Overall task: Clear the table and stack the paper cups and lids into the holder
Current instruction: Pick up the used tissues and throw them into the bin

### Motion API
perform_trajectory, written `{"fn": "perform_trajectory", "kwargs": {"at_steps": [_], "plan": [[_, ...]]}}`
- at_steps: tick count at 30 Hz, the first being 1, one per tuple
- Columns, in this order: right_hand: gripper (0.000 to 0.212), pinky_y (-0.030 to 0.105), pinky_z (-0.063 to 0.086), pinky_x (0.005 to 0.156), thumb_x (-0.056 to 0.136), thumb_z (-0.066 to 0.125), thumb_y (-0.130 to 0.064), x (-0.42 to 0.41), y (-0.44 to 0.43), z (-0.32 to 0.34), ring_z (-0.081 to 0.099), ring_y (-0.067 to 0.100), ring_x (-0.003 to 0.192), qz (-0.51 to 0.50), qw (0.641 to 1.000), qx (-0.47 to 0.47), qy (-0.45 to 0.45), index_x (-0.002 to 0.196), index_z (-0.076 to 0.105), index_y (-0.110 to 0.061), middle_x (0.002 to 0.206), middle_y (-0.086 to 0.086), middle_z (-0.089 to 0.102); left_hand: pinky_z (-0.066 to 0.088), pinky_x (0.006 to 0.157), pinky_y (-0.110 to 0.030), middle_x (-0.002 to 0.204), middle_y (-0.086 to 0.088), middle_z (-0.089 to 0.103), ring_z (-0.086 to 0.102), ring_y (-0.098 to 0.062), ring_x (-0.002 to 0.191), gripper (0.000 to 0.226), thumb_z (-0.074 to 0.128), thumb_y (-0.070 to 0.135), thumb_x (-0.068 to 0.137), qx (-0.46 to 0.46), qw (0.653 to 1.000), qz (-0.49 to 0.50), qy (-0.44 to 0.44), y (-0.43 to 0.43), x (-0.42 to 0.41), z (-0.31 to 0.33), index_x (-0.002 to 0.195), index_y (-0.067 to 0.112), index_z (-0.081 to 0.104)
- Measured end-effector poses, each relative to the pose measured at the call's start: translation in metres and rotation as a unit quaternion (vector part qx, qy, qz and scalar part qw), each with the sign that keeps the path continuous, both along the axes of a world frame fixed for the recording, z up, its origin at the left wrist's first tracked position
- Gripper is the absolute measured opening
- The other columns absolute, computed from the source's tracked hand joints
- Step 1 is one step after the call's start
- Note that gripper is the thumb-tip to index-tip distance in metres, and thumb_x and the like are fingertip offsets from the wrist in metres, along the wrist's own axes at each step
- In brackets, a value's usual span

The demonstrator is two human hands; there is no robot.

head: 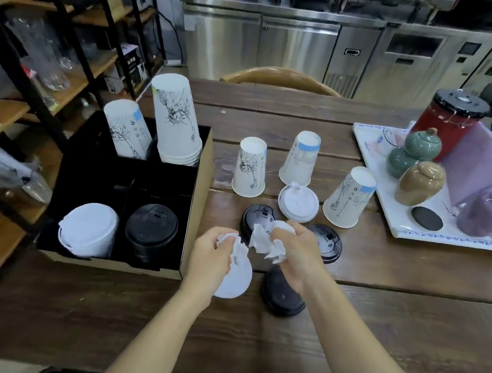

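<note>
My left hand (211, 251) and my right hand (296, 248) each grip a crumpled white paper napkin (265, 243) above the table's middle. Under my left hand lies a white lid (235, 280); under my right wrist sits a stack of black lids (281, 294). Two more black lids (258, 215) (327, 241) and another white lid (298, 203) lie beyond. Three upside-down paper cups (250, 168) (301, 159) (349, 198) stand behind them. The black holder (198, 187) at left contains two cup stacks (177, 120), white lids (88, 229) and black lids (151, 227).
A white tray (390, 202) at right carries ceramic jars, a red canister (448, 123) and a black coaster. A wooden chair back (281, 78) stands behind the table. Shelving fills the left side; steel counters line the back.
</note>
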State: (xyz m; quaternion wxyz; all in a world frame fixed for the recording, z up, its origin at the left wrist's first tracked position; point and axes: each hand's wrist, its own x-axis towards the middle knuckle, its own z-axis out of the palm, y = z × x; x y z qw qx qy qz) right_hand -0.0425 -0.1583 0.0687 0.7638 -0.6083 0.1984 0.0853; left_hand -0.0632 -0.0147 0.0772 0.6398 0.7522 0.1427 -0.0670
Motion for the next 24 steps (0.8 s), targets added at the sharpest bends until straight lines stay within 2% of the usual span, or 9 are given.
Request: {"fn": "perform_trajectory", "kwargs": {"at_steps": [4, 6, 9, 12, 15, 18, 20, 22, 24], "plan": [[0.03, 0.023, 0.026, 0.049, 0.073, 0.054, -0.001, -0.009, 0.044, 0.014, 0.028, 0.017, 0.057, 0.047, 0.996, -0.07, -0.041, 0.06, 0.032, -0.017, 0.06, 0.004, 0.026, 0.042, 0.056, -0.023, 0.066, 0.001, 0.055, 0.05, -0.009, 0.055, 0.017, 0.047, 0.017, 0.095, 0.028, 0.998, 0.021, -0.057, 0.048, -0.021, 0.009, 0.092, 0.023, 0.063], [0.031, 0.021, 0.029, 0.048, 0.078, 0.052, 0.002, -0.018, 0.074, 0.021, 0.026, 0.016, 0.059, 0.085, 0.989, -0.098, -0.071, 0.062, 0.032, -0.015, 0.063, 0.004, 0.023, 0.042, 0.055, -0.021, 0.066, 0.002, 0.053, 0.049, -0.005, 0.051, 0.018, 0.046, 0.016, 0.096, 0.032, 0.995, 0.039, -0.086, 0.079, -0.033, 0.013, 0.091, 0.026, 0.061], [0.041, 0.026, 0.033, 0.047, 0.081, 0.051, 0.007, -0.037, 0.122, 0.032, 0.025, 0.013, 0.05, 0.121, 0.981, -0.11, -0.1, 0.058, 0.025, -0.016, 0.059, 0.001, 0.022, 0.044, 0.053, -0.014, 0.069, 0.003, 0.053, 0.051, -0.005, 0.054, 0.022, 0.047, 0.016, 0.097, 0.034, 0.99, 0.078, -0.108, 0.128, -0.053, 0.018, 0.086, 0.032, 0.057], [0.044, 0.027, 0.025, 0.05, 0.076, 0.053, 0.005, -0.059, 0.183, 0.036, 0.022, 0.016, 0.054, 0.178, 0.962, -0.156, -0.135, 0.057, 0.021, -0.019, 0.06, 0.0, 0.019, 0.049, 0.058, -0.019, 0.073, 0.002, 0.057, 0.053, -0.009, 0.058, 0.014, 0.049, 0.016, 0.096, 0.013, 0.984, 0.148, -0.099, 0.191, -0.083, 0.015, 0.094, 0.023, 0.062], [0.041, 0.021, 0.024, 0.048, 0.075, 0.051, 0.007, -0.078, 0.247, 0.03, 0.022, 0.012, 0.049, 0.235, 0.947, -0.172, -0.138, 0.058, 0.023, -0.017, 0.059, -0.002, 0.021, 0.05, 0.058, -0.016, 0.079, 0.002, 0.062, 0.055, -0.012, 0.063, 0.014, 0.052, 0.013, 0.093, -0.01, 0.973, 0.216, -0.084, 0.254, -0.119, 0.006, 0.086, 0.021, 0.062], [0.034, 0.019, 0.029, 0.048, 0.073, 0.048, 0.009, -0.099, 0.312, 0.016, 0.028, 0.012, 0.049, 0.282, 0.938, -0.164, -0.121, 0.058, 0.028, -0.015, 0.056, -0.004, 0.024, 0.049, 0.062, -0.019, 0.07, 0.003, 0.063, 0.054, -0.014, 0.064, 0.011, 0.051, 0.007, 0.09, -0.042, 0.959, 0.273, -0.066, 0.312, -0.159, -0.01, 0.086, 0.009, 0.061], [0.031, 0.024, 0.034, 0.054, 0.069, 0.051, 0.004, -0.114, 0.353, 0.001, 0.028, 0.019, 0.059, 0.315, 0.93, -0.156, -0.107, 0.058, 0.029, -0.016, 0.06, -0.002, 0.023, 0.048, 0.072, -0.03, 0.062, 0.009, 0.064, 0.056, -0.017, 0.067, 0.017, 0.051, 0.008, 0.09, -0.036, 0.95, 0.306, -0.048, 0.347, -0.188, -0.027, 0.077, 0.015, 0.06], [0.028, 0.031, 0.031, 0.058, 0.063, 0.053, -0.005, -0.131, 0.389, -0.016, 0.026, 0.021, 0.064, 0.346, 0.918, -0.169, -0.098, 0.059, 0.029, -0.018, 0.064, 0.002, 0.024, 0.049, 0.079, -0.037, 0.067, 0.007, 0.065, 0.059, -0.019, 0.072, 0.021, 0.052, 0.011, 0.089, -0.022, 0.941, 0.337, -0.019, 0.376, -0.217, -0.049, 0.071, 0.021, 0.058], [0.026, 0.031, 0.026, 0.058, 0.062, 0.053, -0.008, -0.144, 0.418, -0.038, 0.025, 0.021, 0.064, 0.375, 0.903, -0.19, -0.092, 0.059, 0.029, -0.018, 0.065, 0.005, 0.023, 0.049, 0.081, -0.039, 0.072, 0.001, 0.065, 0.059, -0.021, 0.074, 0.017, 0.054, 0.015, 0.09, -0.003, 0.93, 0.368, 0.013, 0.399, -0.241, -0.074, 0.076, 0.024, 0.059]]}}
